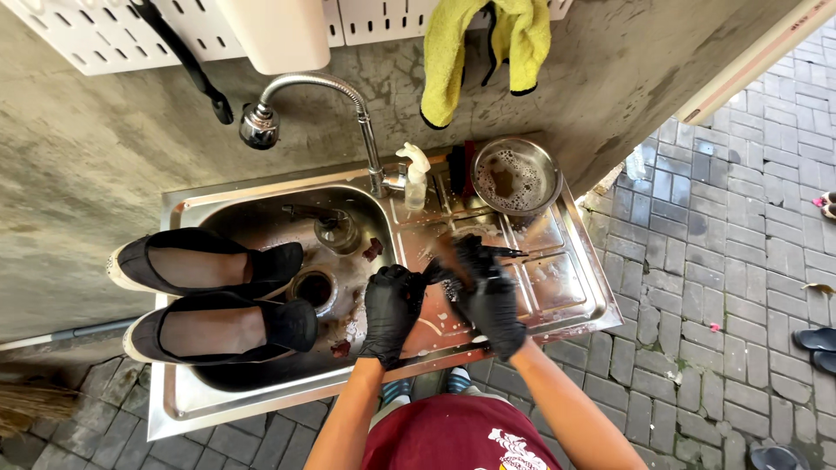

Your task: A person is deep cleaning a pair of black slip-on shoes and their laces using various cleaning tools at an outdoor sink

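Both my hands wear black gloves and meet over the wet drainboard (557, 287) of a steel sink. My right hand (492, 300) is closed around a brush (446, 252) with a brownish handle, blurred by motion. My left hand (392, 306) pinches a small dark item (434, 274) right beside the brush; what it is cannot be made out. Two black slip-on shoes (209, 265) (222, 329) lie across the left rim of the sink basin (261, 222).
A metal bowl of soapy water (515, 176) stands at the drainboard's back, with a small white bottle (415, 178) next to the curved faucet (348, 96). A yellow cloth (453, 52) hangs on the wall. Grey paving lies to the right.
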